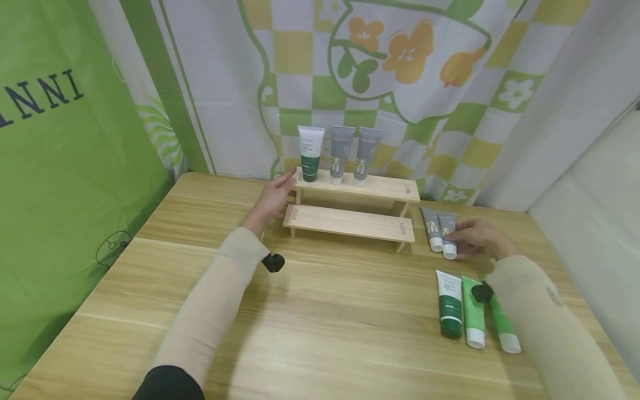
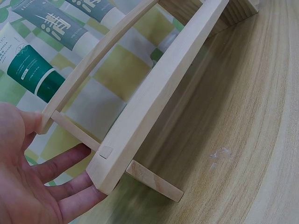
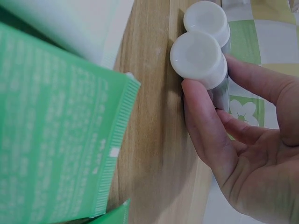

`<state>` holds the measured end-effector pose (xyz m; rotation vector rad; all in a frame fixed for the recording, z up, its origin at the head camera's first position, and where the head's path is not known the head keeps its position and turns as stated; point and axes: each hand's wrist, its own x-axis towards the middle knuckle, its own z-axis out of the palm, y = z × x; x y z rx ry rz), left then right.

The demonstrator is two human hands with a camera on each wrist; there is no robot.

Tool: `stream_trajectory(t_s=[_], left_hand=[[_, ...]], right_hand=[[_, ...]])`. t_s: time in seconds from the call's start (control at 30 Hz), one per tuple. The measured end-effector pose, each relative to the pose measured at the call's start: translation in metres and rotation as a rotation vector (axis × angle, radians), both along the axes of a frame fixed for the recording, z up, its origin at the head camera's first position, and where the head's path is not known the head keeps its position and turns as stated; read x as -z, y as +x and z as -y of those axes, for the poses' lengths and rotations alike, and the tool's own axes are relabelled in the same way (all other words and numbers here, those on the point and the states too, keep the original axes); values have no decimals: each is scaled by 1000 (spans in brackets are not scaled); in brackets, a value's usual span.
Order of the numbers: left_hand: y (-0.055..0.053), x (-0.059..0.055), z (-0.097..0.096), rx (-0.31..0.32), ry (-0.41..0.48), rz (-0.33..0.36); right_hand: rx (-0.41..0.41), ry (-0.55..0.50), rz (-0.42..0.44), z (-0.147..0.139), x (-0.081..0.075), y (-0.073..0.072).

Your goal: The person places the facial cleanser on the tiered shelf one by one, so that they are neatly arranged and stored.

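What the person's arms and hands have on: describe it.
The left hand and right hand are ungloved. The left sleeve is pale cream, with black cloth at its near end; the right sleeve, also cream, has a small dark marking. Small black devices sit at both wrists.

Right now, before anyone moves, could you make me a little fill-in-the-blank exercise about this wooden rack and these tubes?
1. The upper shelf of the wooden rack bears ____ standing tubes.
2. The right grip holds a gray tube whose cap is ____.
3. The lying white-and-green tube has ____ bright green tubes beside it.
4. In the head view, the left grip touches the rack's ____ end.

Missing words: three; white; two; left.
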<state>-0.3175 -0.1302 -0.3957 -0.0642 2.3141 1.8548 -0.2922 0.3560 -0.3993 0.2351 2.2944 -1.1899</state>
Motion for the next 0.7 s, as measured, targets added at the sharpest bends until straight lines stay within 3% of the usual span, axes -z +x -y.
stream_trajectory(t_s=[0.33,0.7], left_hand=[[0,1,0,-5,7,-6],[0,0,-1,-4,17,-3]], right_hand=[[29,-31,-11,-2,-1,6],[15,-84,-92,1,-11,13]])
